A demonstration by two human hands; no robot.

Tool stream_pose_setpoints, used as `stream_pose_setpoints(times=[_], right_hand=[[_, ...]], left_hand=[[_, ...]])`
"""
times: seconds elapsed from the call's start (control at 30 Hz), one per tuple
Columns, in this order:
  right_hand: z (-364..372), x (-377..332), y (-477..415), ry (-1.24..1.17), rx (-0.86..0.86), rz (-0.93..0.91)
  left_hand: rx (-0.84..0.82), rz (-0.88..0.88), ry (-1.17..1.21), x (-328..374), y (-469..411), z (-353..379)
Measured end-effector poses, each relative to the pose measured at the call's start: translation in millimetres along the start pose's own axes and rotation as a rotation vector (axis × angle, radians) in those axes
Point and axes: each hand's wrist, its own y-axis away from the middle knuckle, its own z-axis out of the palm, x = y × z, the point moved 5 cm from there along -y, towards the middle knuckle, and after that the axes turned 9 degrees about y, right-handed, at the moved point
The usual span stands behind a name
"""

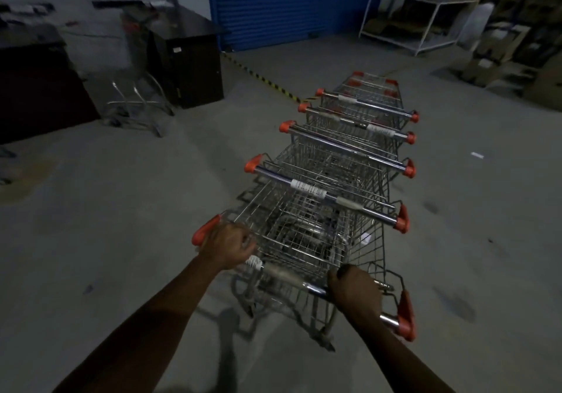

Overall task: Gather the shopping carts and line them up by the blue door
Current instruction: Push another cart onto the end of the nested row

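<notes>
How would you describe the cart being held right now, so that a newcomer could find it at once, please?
Start at the blue door and follow the nested row of shopping carts back toward the camera. The held cart is the nearest one. It alone has the left hand and right hand gripping its handle.

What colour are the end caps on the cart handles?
Orange-red end caps, clearest in the head view.

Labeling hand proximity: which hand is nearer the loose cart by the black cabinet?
Left. The left hand grips the handle's left end, on the loose cart side; the right hand grips farther right.
</notes>
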Motion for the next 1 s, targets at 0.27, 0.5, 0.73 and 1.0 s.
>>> stream_pose_setpoints(times=[0.27, 0.5, 0.73, 1.0], right_hand=[[0, -129, -53, -0.031, 0.115, 0.093], [12, -224, -116, 0.026, 0.174, 0.117], [26, -316, -195, 0.013, 0.203, 0.087], [32, -421, -294, 0.044, 0.188, 0.066]], left_hand=[[-0.053, 0.039, -0.107, -105, -100, -29], [-0.066, 0.084, -0.178, -187, -189, -46], [-0.096, 0.182, -0.273, -251, -278, -72], [-0.256, 0.101, -0.477, -341, -385, -84]])
